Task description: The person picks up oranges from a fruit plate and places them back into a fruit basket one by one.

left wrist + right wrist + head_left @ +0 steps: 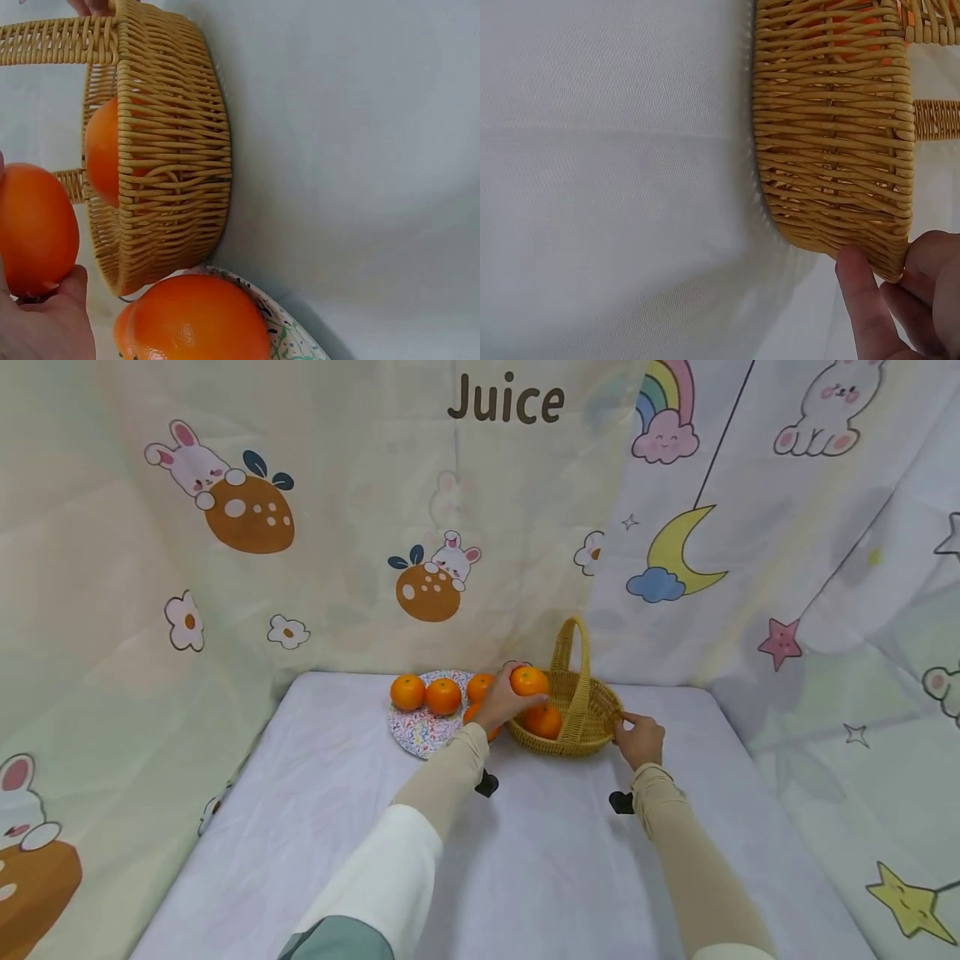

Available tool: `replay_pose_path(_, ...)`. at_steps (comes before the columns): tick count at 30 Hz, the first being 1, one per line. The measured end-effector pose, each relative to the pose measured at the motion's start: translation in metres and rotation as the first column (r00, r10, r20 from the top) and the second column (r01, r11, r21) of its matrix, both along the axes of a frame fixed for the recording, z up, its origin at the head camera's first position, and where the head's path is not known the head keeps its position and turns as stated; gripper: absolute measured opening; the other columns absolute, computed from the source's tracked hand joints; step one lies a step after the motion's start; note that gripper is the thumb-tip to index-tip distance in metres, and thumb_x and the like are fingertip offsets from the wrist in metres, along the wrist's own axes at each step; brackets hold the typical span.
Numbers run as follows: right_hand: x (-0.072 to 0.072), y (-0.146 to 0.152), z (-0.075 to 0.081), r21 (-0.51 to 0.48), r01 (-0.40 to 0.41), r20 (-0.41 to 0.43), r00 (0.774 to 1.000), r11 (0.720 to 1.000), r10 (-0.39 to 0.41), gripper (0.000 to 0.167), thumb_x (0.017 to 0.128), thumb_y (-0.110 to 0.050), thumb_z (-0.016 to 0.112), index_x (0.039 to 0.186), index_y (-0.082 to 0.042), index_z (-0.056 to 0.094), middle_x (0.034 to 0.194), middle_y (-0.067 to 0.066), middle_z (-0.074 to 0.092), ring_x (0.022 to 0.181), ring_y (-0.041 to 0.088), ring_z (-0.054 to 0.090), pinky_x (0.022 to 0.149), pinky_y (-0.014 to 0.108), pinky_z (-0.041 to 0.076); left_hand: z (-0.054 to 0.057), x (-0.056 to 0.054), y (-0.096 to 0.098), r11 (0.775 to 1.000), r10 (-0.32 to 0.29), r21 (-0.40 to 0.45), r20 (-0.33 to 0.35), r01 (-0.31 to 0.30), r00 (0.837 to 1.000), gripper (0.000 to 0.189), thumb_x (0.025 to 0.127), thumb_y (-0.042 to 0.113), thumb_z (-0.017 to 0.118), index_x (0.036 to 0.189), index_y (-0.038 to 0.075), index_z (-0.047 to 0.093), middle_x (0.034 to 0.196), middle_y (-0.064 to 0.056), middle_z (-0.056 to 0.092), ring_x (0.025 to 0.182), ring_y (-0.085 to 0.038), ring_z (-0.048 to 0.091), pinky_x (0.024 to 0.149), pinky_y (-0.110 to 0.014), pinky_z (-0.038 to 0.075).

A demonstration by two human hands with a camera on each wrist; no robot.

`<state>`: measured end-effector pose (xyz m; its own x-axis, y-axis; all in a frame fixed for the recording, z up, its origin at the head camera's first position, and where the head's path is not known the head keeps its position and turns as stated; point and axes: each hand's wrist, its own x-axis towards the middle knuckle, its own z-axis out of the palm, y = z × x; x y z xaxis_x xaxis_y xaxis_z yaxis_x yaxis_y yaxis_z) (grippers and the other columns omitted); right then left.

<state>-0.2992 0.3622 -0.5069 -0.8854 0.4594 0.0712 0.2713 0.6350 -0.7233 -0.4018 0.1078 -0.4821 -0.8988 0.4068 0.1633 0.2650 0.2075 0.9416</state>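
Table (315,827) | orange (529,680) in left fingers (504,693) | over basket (600,727)

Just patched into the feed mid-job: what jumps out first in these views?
The left hand grips an orange just above the near-left rim of the wicker basket, which already holds another orange. The right hand pinches the basket's right rim with its fingers. Left of the basket, a speckled plate carries more oranges, all on a white cloth-covered table.

Perhaps a staged home set: cartoon curtains (300,527), cloth-covered table (525,860).
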Motion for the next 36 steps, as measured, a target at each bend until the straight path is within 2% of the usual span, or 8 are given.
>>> replay_pose_path(10, -0.002, 0.001, 0.005, -0.003, -0.011, -0.024, 1.0, 1.0, 0.011, 0.04, 0.096, -0.016, 0.055, 0.132, 0.002, 0.057, 0.117, 0.028, 0.063, 0.077, 0.025, 0.073, 0.056, 0.023, 0.054, 0.004, -0.009, 0.008, 0.992, 0.103, -0.072, -0.044, -0.106, 0.994, 0.078, 0.073, 0.043, 0.084, 0.138, 0.017, 0.049, 0.133, -0.004, 0.046, 0.11, -0.02, 0.052, 0.092, -0.037, 0.048)
replay_pose_path(14, 0.0, 0.001, 0.002, 0.007, -0.012, -0.038, 0.999, 1.0, 0.012, 0.04, 0.096, -0.016, 0.055, 0.132, 0.002, 0.058, 0.115, 0.027, 0.065, 0.076, 0.026, 0.072, 0.054, 0.023, 0.053, -0.002, -0.011, 0.009, 0.993, 0.105, -0.054, -0.051, -0.108, 0.993, 0.077, 0.074, 0.04, 0.085, 0.138, 0.013, 0.05, 0.133, -0.004, 0.047, 0.111, -0.021, 0.051, 0.094, -0.036, 0.047)
replay_pose_path(19, 0.003, 0.002, -0.001, 0.015, -0.018, -0.054, 0.998, 1.0, 0.019, 0.04, 0.096, -0.016, 0.055, 0.131, 0.002, 0.058, 0.109, 0.026, 0.067, 0.076, 0.027, 0.072, 0.048, 0.023, 0.049, -0.008, -0.013, 0.013, 0.993, 0.102, -0.052, -0.099, -0.108, 0.99, 0.075, 0.073, 0.04, 0.086, 0.135, 0.012, 0.054, 0.127, -0.002, 0.053, 0.108, -0.019, 0.053, 0.094, -0.035, 0.047)
replay_pose_path(22, 0.004, 0.002, 0.0, 0.009, -0.014, -0.056, 0.998, 1.0, 0.014, 0.039, 0.097, -0.015, 0.055, 0.132, 0.002, 0.058, 0.114, 0.027, 0.065, 0.078, 0.028, 0.072, 0.051, 0.023, 0.051, -0.01, -0.015, 0.015, 0.991, 0.118, -0.046, -0.104, -0.123, 0.988, 0.075, 0.073, 0.039, 0.086, 0.135, 0.012, 0.053, 0.128, -0.002, 0.054, 0.109, -0.02, 0.053, 0.096, -0.036, 0.047)
replay_pose_path(26, 0.005, 0.001, 0.002, -0.003, -0.013, -0.037, 0.999, 1.0, 0.013, 0.039, 0.097, -0.015, 0.056, 0.133, 0.002, 0.057, 0.121, 0.028, 0.061, 0.08, 0.027, 0.072, 0.056, 0.023, 0.054, -0.012, -0.014, 0.016, 0.988, 0.153, -0.018, -0.062, -0.155, 0.986, 0.075, 0.075, 0.034, 0.085, 0.137, 0.011, 0.051, 0.129, -0.004, 0.053, 0.112, -0.022, 0.053, 0.099, -0.038, 0.045)
replay_pose_path(29, 0.005, 0.002, 0.001, -0.004, -0.009, -0.033, 0.999, 1.0, 0.009, 0.039, 0.097, -0.014, 0.056, 0.133, 0.002, 0.057, 0.123, 0.028, 0.06, 0.079, 0.026, 0.072, 0.057, 0.024, 0.054, -0.014, -0.013, 0.017, 0.982, 0.179, -0.047, -0.051, -0.181, 0.983, 0.078, 0.076, 0.035, 0.084, 0.14, 0.01, 0.048, 0.131, -0.007, 0.05, 0.114, -0.024, 0.051, 0.099, -0.04, 0.045)
replay_pose_path(33, 0.005, 0.002, 0.0, -0.005, 0.004, -0.042, 0.999, 1.0, -0.004, 0.039, 0.097, -0.015, 0.057, 0.133, 0.001, 0.058, 0.12, 0.027, 0.062, 0.078, 0.025, 0.072, 0.055, 0.023, 0.053, -0.016, -0.014, 0.019, 0.975, 0.198, -0.084, -0.096, -0.206, 0.975, 0.081, 0.075, 0.038, 0.084, 0.14, 0.008, 0.048, 0.132, -0.011, 0.046, 0.115, -0.026, 0.049, 0.1, -0.04, 0.045)
replay_pose_path(36, 0.006, 0.001, -0.001, -0.015, 0.008, -0.043, 0.999, 1.0, -0.009, 0.04, 0.097, -0.016, 0.057, 0.133, 0.0, 0.058, 0.12, 0.027, 0.063, 0.077, 0.025, 0.072, 0.054, 0.023, 0.053, -0.017, -0.013, 0.021, 0.973, 0.205, -0.077, -0.141, -0.217, 0.969, 0.077, 0.075, 0.033, 0.085, 0.138, 0.006, 0.049, 0.131, -0.012, 0.047, 0.115, -0.027, 0.049, 0.101, -0.04, 0.044)
